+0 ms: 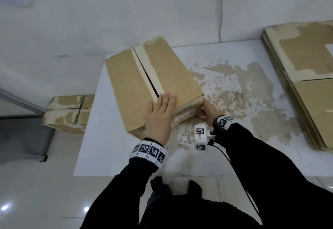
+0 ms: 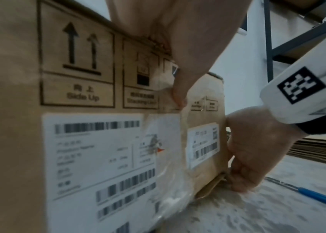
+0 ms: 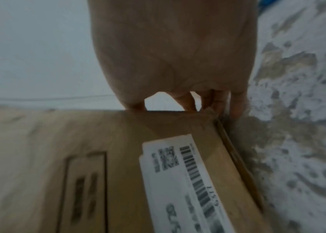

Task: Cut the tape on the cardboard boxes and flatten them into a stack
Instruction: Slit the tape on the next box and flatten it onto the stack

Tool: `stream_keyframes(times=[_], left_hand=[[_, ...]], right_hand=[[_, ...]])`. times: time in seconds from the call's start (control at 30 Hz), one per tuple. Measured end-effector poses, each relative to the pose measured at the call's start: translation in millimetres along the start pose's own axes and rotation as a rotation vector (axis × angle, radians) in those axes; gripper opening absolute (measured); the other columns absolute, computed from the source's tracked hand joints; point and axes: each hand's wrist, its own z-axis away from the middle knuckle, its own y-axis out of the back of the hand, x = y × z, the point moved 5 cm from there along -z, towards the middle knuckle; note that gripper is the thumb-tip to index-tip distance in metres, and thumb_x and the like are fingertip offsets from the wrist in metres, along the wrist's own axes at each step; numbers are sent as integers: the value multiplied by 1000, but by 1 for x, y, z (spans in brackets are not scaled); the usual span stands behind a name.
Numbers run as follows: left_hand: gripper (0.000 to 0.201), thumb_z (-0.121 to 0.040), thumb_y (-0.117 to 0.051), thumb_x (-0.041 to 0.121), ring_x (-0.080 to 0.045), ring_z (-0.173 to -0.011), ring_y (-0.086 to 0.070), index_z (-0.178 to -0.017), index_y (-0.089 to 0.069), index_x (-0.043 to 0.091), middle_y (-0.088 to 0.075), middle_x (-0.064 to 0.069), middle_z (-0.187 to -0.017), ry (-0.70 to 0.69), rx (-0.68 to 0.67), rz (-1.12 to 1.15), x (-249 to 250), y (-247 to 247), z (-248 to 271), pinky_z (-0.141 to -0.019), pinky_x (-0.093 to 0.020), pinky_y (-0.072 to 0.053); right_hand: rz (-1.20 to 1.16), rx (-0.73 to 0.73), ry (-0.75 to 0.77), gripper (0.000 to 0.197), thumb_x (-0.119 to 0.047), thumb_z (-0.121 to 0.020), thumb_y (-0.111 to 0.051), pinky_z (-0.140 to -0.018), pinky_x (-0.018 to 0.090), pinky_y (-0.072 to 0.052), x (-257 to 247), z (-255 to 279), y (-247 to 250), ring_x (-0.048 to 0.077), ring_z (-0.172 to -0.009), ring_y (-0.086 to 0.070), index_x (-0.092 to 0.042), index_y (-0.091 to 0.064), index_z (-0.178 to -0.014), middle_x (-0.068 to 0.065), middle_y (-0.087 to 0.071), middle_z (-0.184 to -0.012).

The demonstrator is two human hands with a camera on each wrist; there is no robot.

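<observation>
Cardboard box point(image 1: 144, 82) sits on the left half of the white table point(image 1: 100, 138), closed, so its contents cannot be seen; a pale tape strip point(image 1: 144, 66) runs along its top seam, and a dark slit shows along the near part of that seam. The near end face carries printed arrows marked "Side Up" and a white barcode label point(image 2: 98, 157), with clear film wrinkled over the label's right edge. The left hand point(image 1: 159, 117) lies flat on the top near the near edge, fingers straight and together, pressing down and gripping nothing. The right hand point(image 1: 209, 112) is at the box's near right bottom corner, fingers curled around the corner edge where a bottom flap sticks out slightly. A blue pen-like tool point(image 2: 321, 198) lies on the table just right of that hand. The table's surface is scuffed brown right of the box. Flattened boxes point(image 1: 306, 84) are stacked at the table's right edge. More boxes point(image 1: 68, 113) sit on the floor left of the table.
</observation>
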Motion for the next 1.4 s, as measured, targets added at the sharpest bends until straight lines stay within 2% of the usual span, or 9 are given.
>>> stream_keyframes(times=[0.23, 0.4, 0.47, 0.57, 0.63, 0.73, 0.87, 1.07, 1.4], left_hand=[[68, -94, -55, 24, -17, -144, -23, -150, -20, 10, -24, -4, -155, 110, 274, 711, -15, 38, 13, -116, -40, -26], [50, -100, -30, 49, -23, -118, -53, -134, -40, 14, -54, -5, -123, 839, 223, 1575, -37, 19, 27, -100, -47, -46], [48, -101, -27, 48, -26, -126, -48, -135, -39, 16, -52, -5, -132, 962, 308, 1399, -54, 30, 41, -103, -46, -42], [61, -95, -42, 46, -16, -140, -29, -145, -30, 14, -33, -2, -148, 606, 572, 919, -67, 88, 42, -115, -33, -27], [68, -92, -50, 49, -13, -144, -16, -148, -26, 19, -24, -5, -155, 433, 524, 741, -69, 112, 29, -116, -27, -18], [76, -81, -61, 58, -19, -147, -9, -146, -30, 35, -12, -5, -159, 609, 286, 803, -96, 90, 18, -119, -38, -15], [56, -86, -65, 33, -28, -142, -24, -138, -49, 22, -8, -14, -157, 745, 177, 753, -115, 49, 42, -116, -42, -25], [52, -94, -55, 33, -25, -145, -14, -143, -40, 22, 1, -15, -158, 781, 180, 744, -100, 30, 70, -114, -26, -13], [59, -85, -42, 50, -29, -146, 15, -139, -42, 26, 8, -18, -158, 649, 104, 482, -108, 34, 75, -114, -51, 13]], right_hand=[[-420, -100, 461, 59, -50, -76, -69, -89, 41, -51, -51, 77, 4, 22, -116, -53, -20, -47, -123, 4, -54, -127], [218, 2, 1021, 44, -23, -89, -63, -89, 29, -52, -106, 143, -37, 6, -106, -56, -17, -45, -129, -9, -55, -119], [422, -64, 1066, 56, -31, -86, -65, -99, 38, -48, -98, 144, -61, 10, -119, -50, -18, -42, -135, -5, -51, -132], [711, -128, 1223, 69, -45, -80, -66, -111, 43, -33, -77, 145, -91, 14, -133, -37, -19, -42, -139, 0, -42, -144], [836, -215, 1302, 70, -46, -80, -66, -113, 48, -25, -59, 149, -110, 19, -138, -31, -17, -44, -139, 6, -39, -147], [961, -241, 1389, 59, -39, -86, -63, -116, 49, -15, -28, 150, -115, 19, -141, -25, -19, -45, -139, 5, -36, -150], [749, 205, 1131, 37, -28, -93, -55, -103, 32, -34, -13, 121, -28, 17, -122, -42, -13, -51, -127, 6, -48, -131], [1158, 532, 87, 50, -32, -90, -59, -88, 43, -43, 68, 65, 115, 36, -116, -44, 0, -42, -124, 20, -43, -126], [673, 274, 527, 14, -18, -95, -53, -55, 34, -47, -41, 110, 7, 24, -67, -58, -13, -41, -99, 7, -57, -89]])
